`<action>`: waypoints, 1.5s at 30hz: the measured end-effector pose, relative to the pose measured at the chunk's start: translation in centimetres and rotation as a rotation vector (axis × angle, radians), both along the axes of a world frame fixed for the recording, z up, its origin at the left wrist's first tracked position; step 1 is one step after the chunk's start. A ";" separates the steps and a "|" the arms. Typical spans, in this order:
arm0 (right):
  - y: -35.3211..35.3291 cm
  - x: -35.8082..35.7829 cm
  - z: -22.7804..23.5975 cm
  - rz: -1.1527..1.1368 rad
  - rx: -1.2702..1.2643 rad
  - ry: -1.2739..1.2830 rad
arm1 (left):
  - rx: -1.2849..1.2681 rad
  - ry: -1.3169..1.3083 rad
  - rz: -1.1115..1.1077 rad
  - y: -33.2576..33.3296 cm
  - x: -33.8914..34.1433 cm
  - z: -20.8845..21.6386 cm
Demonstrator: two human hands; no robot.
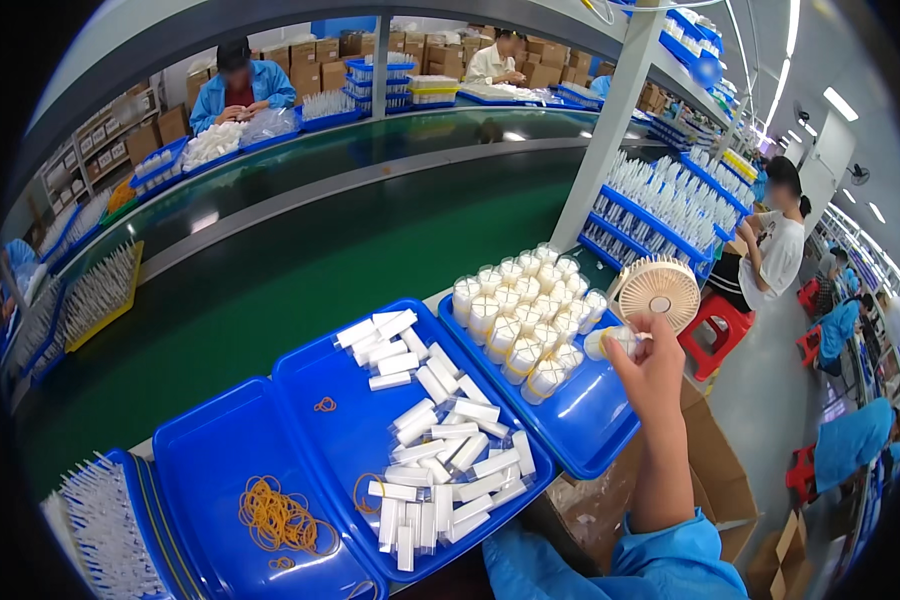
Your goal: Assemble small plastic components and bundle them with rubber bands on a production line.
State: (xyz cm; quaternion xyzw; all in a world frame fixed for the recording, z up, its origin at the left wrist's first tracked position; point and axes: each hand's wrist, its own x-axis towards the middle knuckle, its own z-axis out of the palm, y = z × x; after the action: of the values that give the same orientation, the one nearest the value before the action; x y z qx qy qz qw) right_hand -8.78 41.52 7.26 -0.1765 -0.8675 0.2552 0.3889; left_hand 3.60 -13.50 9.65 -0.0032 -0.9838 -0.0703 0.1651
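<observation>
My right hand [652, 372] is closed around a short white cylindrical bundle [615, 343] with a clear plastic end. It holds the bundle above the right end of a blue tray [595, 425]. Similar bundles [523, 355], some with a yellowish band visible, stand upright in rows in that tray. Just beyond my fingers is a round beige fan [658, 296]. In the middle blue tray [305, 385] lie many loose white rectangular pieces [452, 432] with clear ends. My left hand is out of view.
Orange rubber bands [275, 515] lie in the left tray [200, 430]. White bristly pieces [105, 530] fill a bin at the lower left. Stacked bins [660, 205] stand beside a grey post [610, 130]. A green conveyor [270, 270] runs behind. An open carton [710, 470] sits below my forearm.
</observation>
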 end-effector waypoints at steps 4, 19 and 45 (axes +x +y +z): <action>1.8 -2.7 -2.3 0.120 0.024 -0.144 | -0.101 -0.182 0.093 -0.7 -1.1 0.1; -13.1 -1.6 -3.4 0.908 0.318 -0.279 | -0.145 0.071 0.188 -6.1 -1.8 -4.4; -20.3 1.3 -3.3 1.091 -1.295 -0.569 | 1.261 -0.154 -0.727 15.7 -4.4 -7.6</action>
State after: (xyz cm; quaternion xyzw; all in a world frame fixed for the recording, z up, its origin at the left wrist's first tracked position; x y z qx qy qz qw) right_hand -7.47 21.26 3.97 0.0190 -0.5801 0.7913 -0.1924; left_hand -0.77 2.24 2.08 -0.2289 -0.7019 -0.6738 0.0322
